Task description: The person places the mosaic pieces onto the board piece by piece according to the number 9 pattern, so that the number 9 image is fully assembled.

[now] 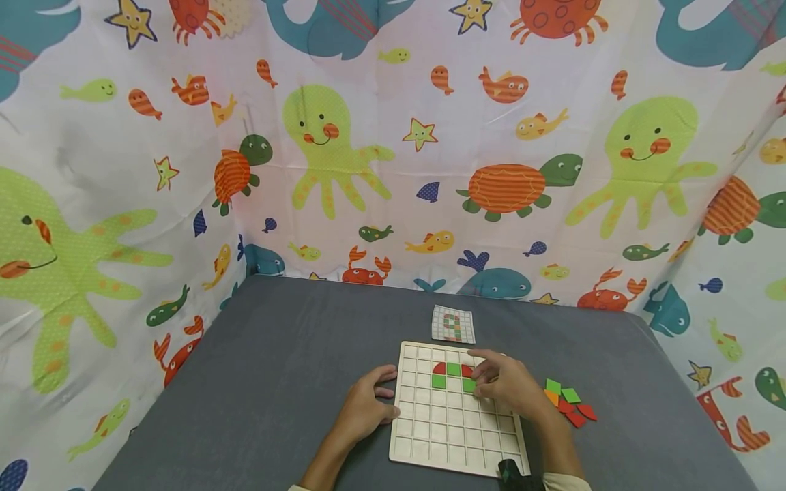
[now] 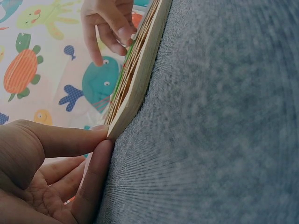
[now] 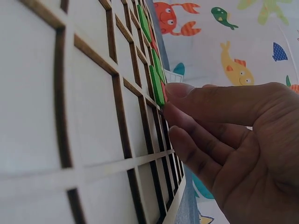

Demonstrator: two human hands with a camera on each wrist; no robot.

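Observation:
A square wooden grid board (image 1: 426,432) lies on the grey cloth, several green and red pieces set in its upper cells. My left hand (image 1: 362,409) pinches the board's left edge between thumb and index finger, close-up in the left wrist view (image 2: 51,163). Over the upper right cells, my right hand (image 1: 510,385) has its fingers spread and slightly bent. Its fingertips are right at a red rounded piece (image 1: 467,371) and a green square (image 1: 469,385). In the right wrist view, the thumb (image 3: 182,90) overlaps the red piece's edge beside the green square (image 3: 157,86).
Behind the board lies a pattern card (image 1: 453,324) with a coloured grid design. Loose green, orange and red pieces (image 1: 570,395) lie to the right, beside my right forearm. A curtain (image 1: 393,170) printed with sea animals surrounds the grey-covered table (image 1: 276,354).

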